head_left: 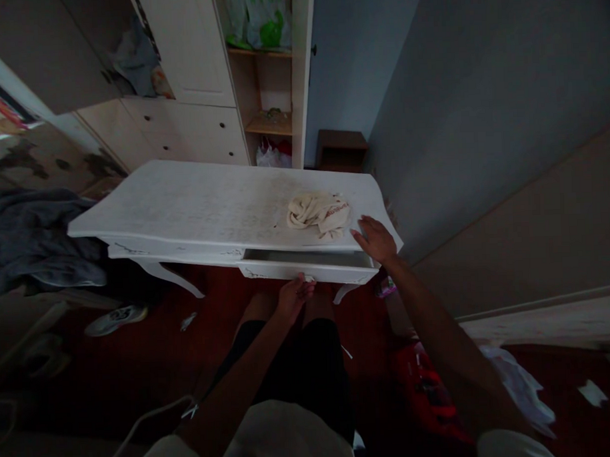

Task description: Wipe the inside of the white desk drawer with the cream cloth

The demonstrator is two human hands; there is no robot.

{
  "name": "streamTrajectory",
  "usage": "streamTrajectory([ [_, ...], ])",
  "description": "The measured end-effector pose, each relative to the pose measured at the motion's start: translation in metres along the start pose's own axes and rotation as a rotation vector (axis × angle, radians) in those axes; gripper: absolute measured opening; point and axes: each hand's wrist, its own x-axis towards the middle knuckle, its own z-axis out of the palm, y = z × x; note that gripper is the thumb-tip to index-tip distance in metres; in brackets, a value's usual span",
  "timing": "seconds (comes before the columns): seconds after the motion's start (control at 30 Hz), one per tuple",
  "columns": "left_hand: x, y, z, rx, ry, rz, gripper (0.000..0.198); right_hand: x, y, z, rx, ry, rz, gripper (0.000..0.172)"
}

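The white surface [208, 192] stood before an open cabinet [193, 52]. Its drawer [266, 268] sat partly open below the front edge, its knob [309, 279] pinched in the left hand [295, 295]. The right hand [376, 240] lay on top, fingers somewhat spread, just beside a crumpled cream cloth [312, 211].

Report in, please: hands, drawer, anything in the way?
Left fingers on drawer knob; right fingers on tabletop. Drawer partly open. Cloth on top, clear of drawer.

Sneaker [117, 320]: pale, around 8 o'clock
Grey fabric [40, 238]: crumpled heap, like 9 o'clock
Plastic bags [269, 30]: kinda bunched up, 12 o'clock
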Motion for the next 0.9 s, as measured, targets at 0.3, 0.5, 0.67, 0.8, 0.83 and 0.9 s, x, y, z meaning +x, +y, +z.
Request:
streamTrajectory([
  [0.3,0.035,0.019,0.032,-0.031,0.073,0.012,0.016,-0.001,0.0,0.001,-0.007,0.007,-0.003,0.062],
  [0.5,0.049,0.021,0.041,-0.017,0.112,-0.001,0.014,0.0,0.0,0.0,-0.02,-0.009,-0.008,0.063],
  [0.67,0.056,0.02,0.043,0.005,0.113,0.013,0.016,-0.001,-0.001,0.0,-0.016,-0.01,0.004,0.063],
  [0.8,0.053,0.025,0.036,0.091,0.059,0.021,0.023,-0.001,-0.001,-0.002,0.002,-0.019,0.011,0.062],
  [0.83,0.05,0.028,0.033,0.193,0.034,0.023,0.027,-0.001,-0.001,-0.002,0.006,-0.016,0.011,0.063],
  [0.9,0.041,0.04,0.023,0.443,-0.019,0.015,0.031,-0.001,0.0,-0.002,0.012,-0.012,0.013,0.063],
])
